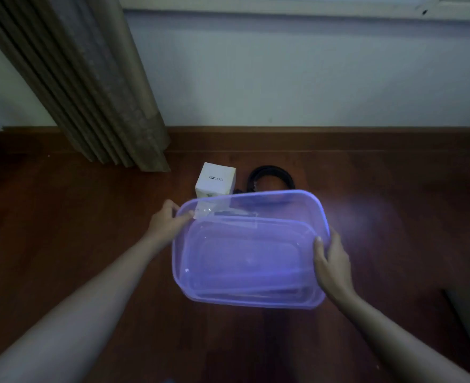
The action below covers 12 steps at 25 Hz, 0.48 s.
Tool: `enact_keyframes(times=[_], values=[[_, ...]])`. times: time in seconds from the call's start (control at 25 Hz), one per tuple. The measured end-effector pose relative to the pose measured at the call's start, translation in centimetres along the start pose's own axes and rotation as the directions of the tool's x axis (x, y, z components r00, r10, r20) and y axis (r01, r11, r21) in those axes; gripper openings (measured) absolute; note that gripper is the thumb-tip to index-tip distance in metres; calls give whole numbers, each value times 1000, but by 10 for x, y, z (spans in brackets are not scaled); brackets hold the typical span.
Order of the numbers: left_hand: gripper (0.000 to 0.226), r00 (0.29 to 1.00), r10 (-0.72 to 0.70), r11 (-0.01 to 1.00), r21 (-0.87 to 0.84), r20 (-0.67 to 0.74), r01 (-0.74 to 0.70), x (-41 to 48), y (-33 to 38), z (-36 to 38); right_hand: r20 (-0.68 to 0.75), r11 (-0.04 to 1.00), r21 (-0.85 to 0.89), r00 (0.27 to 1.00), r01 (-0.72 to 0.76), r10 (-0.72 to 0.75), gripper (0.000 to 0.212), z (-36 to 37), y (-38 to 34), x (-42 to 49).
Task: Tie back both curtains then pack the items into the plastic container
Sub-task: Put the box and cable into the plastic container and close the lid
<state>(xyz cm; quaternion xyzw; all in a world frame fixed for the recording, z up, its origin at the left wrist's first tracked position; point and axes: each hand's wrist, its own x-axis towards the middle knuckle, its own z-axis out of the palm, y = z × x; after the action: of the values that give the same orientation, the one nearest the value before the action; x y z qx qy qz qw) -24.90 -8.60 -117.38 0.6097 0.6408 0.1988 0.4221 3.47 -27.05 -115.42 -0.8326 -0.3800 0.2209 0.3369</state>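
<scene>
A translucent purple plastic container (pixel 251 297) is held over the wooden floor, its open side facing me. My left hand (pixel 167 221) grips its far left corner and my right hand (pixel 332 261) grips its right rim. Behind it on the floor stand a small white box (pixel 215 179) and a coiled black belt or cable (pixel 269 176). Seen through the container's far wall lies a small clear packet (pixel 204 211). A brown pleated curtain (pixel 90 87) hangs at the upper left, gathered into a narrow bundle; no tie shows in this frame.
A pale wall (pixel 311 78) with a window sill (pixel 283 6) runs across the back above a wooden skirting board. A dark object (pixel 468 322) lies at the lower right edge. Bare wooden floor (pixel 62 230) spreads left and right.
</scene>
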Motion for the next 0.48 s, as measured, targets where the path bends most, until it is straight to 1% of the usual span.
enact_keyframes(times=[0.04, 0.08, 0.12, 0.2, 0.24, 0.28, 0.32, 0.36, 0.4, 0.44, 0.48], values=[[31, 999, -34, 960, -278, -31, 24, -3, 0, -7, 12, 999, 44, 1000, 24, -25, 62, 1, -13, 8], [34, 996, -46, 885, -465, -71, 8, -7, -1, -17, 12, 994, 60, 996, 87, -88, 60, 3, -28, 18], [33, 990, -44, 838, -544, -132, -35, -12, -4, -29, -3, 984, 36, 984, 177, -177, 61, 7, -46, 28], [36, 968, -72, 773, -627, -241, -99, -23, -17, -49, -33, 923, -142, 931, 357, -365, 62, 26, -86, 48], [38, 947, -130, 723, -682, -293, -111, -30, -28, -57, -18, 870, -248, 896, 425, -443, 62, 41, -108, 52], [36, 916, -202, 664, -736, -345, -131, -38, -39, -62, 32, 809, -314, 857, 498, -515, 62, 61, -129, 51], [33, 874, -284, 610, -778, -395, -153, -47, -52, -64, 118, 743, -330, 806, 582, -579, 63, 81, -149, 45], [32, 826, -371, 557, -813, -425, -169, -55, -64, -64, 244, 672, -313, 741, 671, -626, 65, 103, -164, 34], [33, 769, -459, 522, -835, -446, -172, -63, -76, -61, 400, 599, -274, 655, 753, -641, 66, 126, -174, 17], [36, 704, -536, 512, -843, -465, -167, -69, -92, -61, 550, 530, -224, 555, 818, -624, 66, 153, -179, -2], [42, 652, -589, 501, -849, -478, -169, -74, -105, -60, 668, 473, -184, 463, 862, -582, 67, 176, -180, -21]])
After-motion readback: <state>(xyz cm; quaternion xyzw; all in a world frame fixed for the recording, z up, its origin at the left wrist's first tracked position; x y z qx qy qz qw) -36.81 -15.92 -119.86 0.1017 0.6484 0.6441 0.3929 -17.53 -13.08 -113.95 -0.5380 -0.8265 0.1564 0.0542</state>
